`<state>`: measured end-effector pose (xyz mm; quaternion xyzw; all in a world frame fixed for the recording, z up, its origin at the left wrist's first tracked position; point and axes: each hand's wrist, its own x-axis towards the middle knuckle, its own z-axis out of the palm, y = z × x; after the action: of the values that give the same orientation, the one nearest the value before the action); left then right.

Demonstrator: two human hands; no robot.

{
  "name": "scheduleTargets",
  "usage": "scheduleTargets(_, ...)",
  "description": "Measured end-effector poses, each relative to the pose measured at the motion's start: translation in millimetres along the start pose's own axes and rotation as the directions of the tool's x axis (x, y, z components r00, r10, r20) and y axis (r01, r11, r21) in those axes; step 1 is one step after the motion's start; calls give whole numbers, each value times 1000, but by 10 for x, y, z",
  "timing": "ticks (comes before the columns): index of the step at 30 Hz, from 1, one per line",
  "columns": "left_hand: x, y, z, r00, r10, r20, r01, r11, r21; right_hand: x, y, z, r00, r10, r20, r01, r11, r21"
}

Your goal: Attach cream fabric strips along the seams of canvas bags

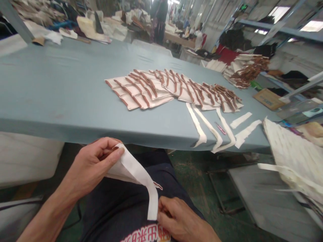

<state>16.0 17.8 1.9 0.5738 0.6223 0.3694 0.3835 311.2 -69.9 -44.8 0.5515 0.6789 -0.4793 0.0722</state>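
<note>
left hand (92,165) up, fingers (113,159) pinching white strip (140,173); right hand (178,215) lower, curled, grip unclear

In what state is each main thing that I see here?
White strip: curving downward
Left hand: pinching the strip's upper end
Right hand: curled at the strip's lower end, grip unclear
Brown-edged cloths: overlapping in a row on the table
Loose strips: spread out, some bent

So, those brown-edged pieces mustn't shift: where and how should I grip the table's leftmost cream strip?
Probably pinch that strip by its near end, from the near side of the table: that end lies by the edge, apart from the next strip, while the far end reaches the pieces.
</note>
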Motion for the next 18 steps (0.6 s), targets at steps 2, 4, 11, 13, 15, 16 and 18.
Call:
scheduleTargets(2,5,41,-17,999,32,2,-32,999,3,15,110,-170,996,72,-55,-81,980,-182)
scheduleTargets(4,-1,47,-20,998,67,10,-67,998,3,39,179,-380,974,138,-180,-192,925,-328)
scheduleTargets(11,-52,89,4,975,158,156,-152,987,-46,225,-233,-839,845,-205,-493,286,954,93)
scheduleTargets(13,-72,147,-1,965,151,212,-140,988,-68,344,-449,-894,782,-359,-510,498,851,164)
scheduleTargets(15,-104,202,-8,952,126,277,-110,991,-76,477,-641,-957,676,-547,-494,671,733,107)
scheduleTargets(16,-124,224,-11,945,108,308,-91,993,-72,543,-723,-990,626,-632,-457,734,676,71)
scheduleTargets(18,-165,253,-13,931,86,355,-75,996,-45,663,-859,-1046,552,-762,-339,813,582,16)
